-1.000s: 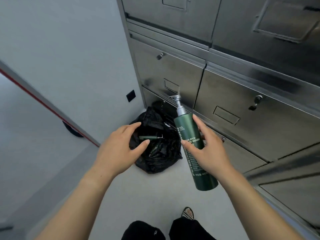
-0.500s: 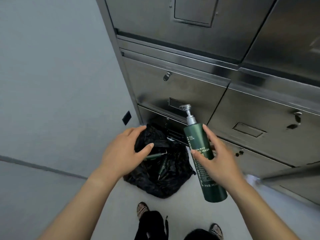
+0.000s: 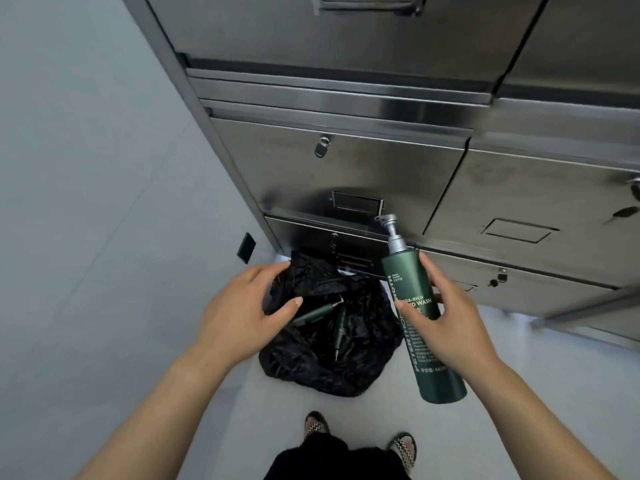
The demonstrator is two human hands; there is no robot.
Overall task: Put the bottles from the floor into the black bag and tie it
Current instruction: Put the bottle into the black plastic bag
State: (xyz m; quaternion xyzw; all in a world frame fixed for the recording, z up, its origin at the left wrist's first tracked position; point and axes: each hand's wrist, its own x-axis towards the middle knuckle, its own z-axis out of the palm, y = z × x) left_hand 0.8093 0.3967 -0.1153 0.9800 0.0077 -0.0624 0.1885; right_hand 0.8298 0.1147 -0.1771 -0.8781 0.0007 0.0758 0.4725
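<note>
feet (image 3: 315,424) nearer bag (image 3: 346,368) | r hand (image 3: 446,327) grips bottle (image 3: 407,271) | l hand (image 3: 239,317) spread

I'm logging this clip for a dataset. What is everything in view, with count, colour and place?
pump bottle: one, dark green, silver pump, held right of the bag
black bag: one, black, open on the floor against the cabinet
slim bottles: two, dark green, lying inside the bag
cabinet: one, steel grey, locked drawers, behind the bag
wall plate: one, black, low on the grey wall
sandals: two, patterned, bottom edge
left hand: one, over the bag's left rim, fingers relaxed
right hand: one, gripping the pump bottle's middle
</note>
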